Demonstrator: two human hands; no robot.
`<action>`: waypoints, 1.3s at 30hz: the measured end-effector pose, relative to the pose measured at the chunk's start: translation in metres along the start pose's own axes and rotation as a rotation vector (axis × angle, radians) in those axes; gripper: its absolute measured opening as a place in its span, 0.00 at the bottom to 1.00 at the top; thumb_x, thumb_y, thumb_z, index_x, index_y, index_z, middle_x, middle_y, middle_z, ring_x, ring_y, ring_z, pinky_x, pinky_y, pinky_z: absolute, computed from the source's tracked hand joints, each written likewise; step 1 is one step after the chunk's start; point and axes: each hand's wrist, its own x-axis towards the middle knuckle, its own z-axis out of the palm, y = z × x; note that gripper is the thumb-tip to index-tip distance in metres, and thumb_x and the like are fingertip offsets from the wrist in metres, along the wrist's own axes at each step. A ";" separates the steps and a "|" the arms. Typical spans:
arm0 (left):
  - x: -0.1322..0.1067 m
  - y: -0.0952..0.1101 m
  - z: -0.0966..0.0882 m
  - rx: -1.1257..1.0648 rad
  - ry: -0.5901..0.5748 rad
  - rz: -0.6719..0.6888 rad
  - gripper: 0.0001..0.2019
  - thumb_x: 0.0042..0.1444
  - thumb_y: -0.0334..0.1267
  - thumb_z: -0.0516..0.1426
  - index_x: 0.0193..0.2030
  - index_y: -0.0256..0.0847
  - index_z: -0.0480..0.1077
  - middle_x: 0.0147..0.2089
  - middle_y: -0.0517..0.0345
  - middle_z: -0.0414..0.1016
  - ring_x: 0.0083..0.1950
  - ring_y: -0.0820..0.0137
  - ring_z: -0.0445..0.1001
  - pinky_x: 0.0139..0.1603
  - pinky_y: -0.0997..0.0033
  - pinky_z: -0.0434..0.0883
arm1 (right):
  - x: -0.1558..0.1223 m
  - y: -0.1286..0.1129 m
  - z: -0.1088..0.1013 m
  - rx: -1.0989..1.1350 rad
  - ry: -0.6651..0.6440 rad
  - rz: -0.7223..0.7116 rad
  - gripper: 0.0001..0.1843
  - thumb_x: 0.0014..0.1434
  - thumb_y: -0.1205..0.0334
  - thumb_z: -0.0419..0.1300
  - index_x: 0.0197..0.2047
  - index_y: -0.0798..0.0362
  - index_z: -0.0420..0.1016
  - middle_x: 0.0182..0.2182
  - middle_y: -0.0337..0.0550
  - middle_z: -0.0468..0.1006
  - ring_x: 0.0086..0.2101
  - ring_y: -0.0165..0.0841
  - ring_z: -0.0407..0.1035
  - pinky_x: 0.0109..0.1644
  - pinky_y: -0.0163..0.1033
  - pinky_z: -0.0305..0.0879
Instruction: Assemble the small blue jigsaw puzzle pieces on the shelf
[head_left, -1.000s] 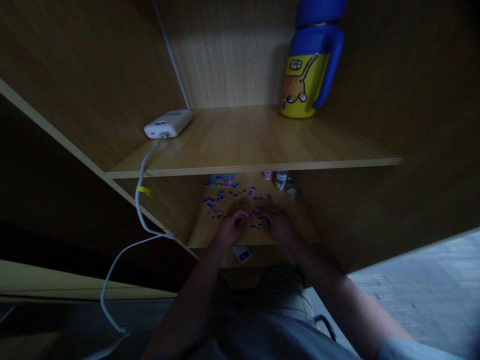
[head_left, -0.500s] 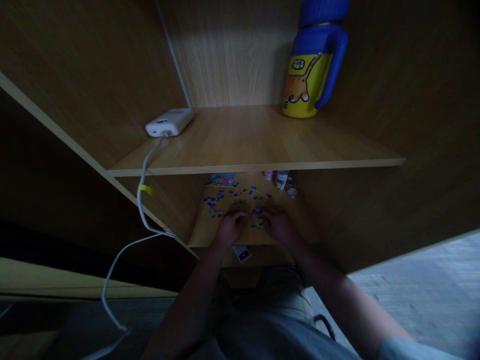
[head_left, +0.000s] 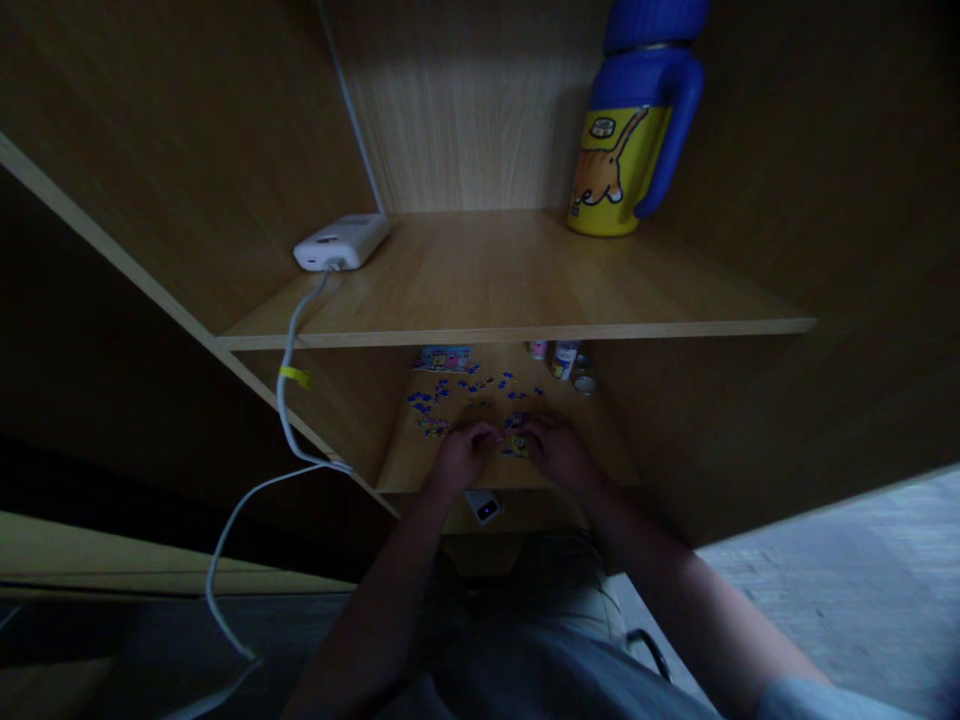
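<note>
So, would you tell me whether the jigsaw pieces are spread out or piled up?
Spread out: small blue jigsaw pieces lie scattered across the wooden desktop.

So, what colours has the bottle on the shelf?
The bottle is blue above, yellow below, in the head view.

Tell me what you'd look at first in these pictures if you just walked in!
A yellow and blue drinking bottle with a cartoon animal stands on the wooden shelf, and a white rectangular power bank sits to its left, trailing a white cable. Below, small blue jigsaw pieces are scattered on the wooden desk. The left hand and right hand rest close together at the front of them.
</note>
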 end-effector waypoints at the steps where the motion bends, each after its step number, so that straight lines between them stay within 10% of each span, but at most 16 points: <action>1: 0.000 -0.001 0.000 -0.005 -0.005 0.007 0.09 0.72 0.38 0.60 0.45 0.48 0.83 0.45 0.58 0.90 0.47 0.62 0.87 0.54 0.63 0.81 | 0.000 0.000 0.000 0.004 0.001 -0.005 0.16 0.73 0.72 0.61 0.53 0.47 0.88 0.53 0.45 0.89 0.55 0.41 0.79 0.68 0.49 0.69; 39: 0.000 -0.003 0.001 0.073 -0.082 0.010 0.09 0.73 0.38 0.60 0.46 0.50 0.84 0.46 0.59 0.90 0.47 0.61 0.88 0.55 0.61 0.80 | 0.000 -0.001 -0.002 -0.007 -0.005 0.001 0.15 0.73 0.71 0.61 0.52 0.46 0.87 0.53 0.44 0.88 0.54 0.42 0.78 0.68 0.49 0.70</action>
